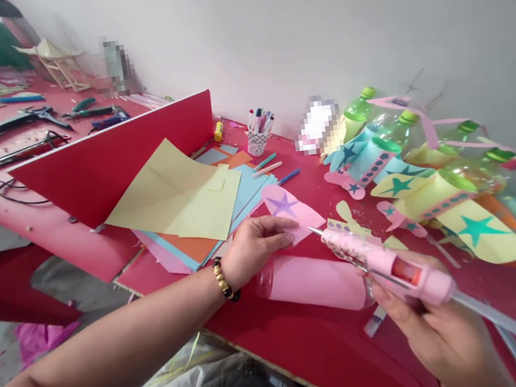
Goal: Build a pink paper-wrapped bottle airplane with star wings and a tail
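Note:
Between the fingertips of my left hand [264,240] is a pink paper wing [296,207] with a purple star on it. My right hand [442,321] grips a pink glue gun [388,265], its metal nozzle close to the wing's lower edge; I cannot tell whether they touch. A long translucent glue stick [510,318] sticks out of the gun's rear. Below both hands a plastic bottle wrapped in pink paper [316,282] lies on its side on the red table [303,347]. Small cut paper pieces [348,222] lie just beyond the gun.
Stacked coloured paper sheets [177,198] lie at left, before a red upright board [122,155]. A pen cup [259,139] stands behind loose pens. Bottle airplanes with paper wings [445,193] crowd the right side. Pliers [93,112] and a corded tool [26,149] lie beyond the board.

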`<state>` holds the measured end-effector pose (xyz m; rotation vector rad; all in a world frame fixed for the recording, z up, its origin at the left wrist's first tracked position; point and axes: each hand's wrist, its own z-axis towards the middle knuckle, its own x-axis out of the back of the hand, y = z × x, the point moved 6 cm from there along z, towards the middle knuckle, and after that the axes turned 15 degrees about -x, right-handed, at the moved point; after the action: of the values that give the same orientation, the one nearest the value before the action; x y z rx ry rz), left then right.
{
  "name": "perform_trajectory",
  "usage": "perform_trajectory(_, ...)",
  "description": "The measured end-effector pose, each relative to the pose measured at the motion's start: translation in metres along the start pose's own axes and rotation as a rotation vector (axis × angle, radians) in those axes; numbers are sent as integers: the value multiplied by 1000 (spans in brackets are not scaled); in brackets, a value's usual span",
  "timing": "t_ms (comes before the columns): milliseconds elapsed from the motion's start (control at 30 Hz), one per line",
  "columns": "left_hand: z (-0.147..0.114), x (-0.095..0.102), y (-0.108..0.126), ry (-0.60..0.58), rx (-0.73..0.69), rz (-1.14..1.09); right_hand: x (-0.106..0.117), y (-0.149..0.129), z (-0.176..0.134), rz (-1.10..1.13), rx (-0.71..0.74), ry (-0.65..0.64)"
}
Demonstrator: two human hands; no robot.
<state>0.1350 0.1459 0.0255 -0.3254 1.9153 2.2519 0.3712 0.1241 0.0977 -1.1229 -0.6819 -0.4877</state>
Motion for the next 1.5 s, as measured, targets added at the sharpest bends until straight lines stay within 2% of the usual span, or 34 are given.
perform_trajectory(67, 0, 0, -2, -7, -3, -5, -4, -4, -4, -31, 39, 12)
perform_trajectory(400, 0, 1, 2, 6, -48, -63, -6, 0, -5, -161, 28, 27)
perform_trajectory(533, 0, 0, 3, 1, -69, -66, -9, -3, -5, -206, 45, -7)
perform_trajectory(1200, -2, -2, 6, -9, -94, -3, -13, -13, -4, -248, 48, -60)
perform_trajectory(1500, -3, -3, 6, -23, -106, -14, -13, -8, -3, -241, 23, -50)
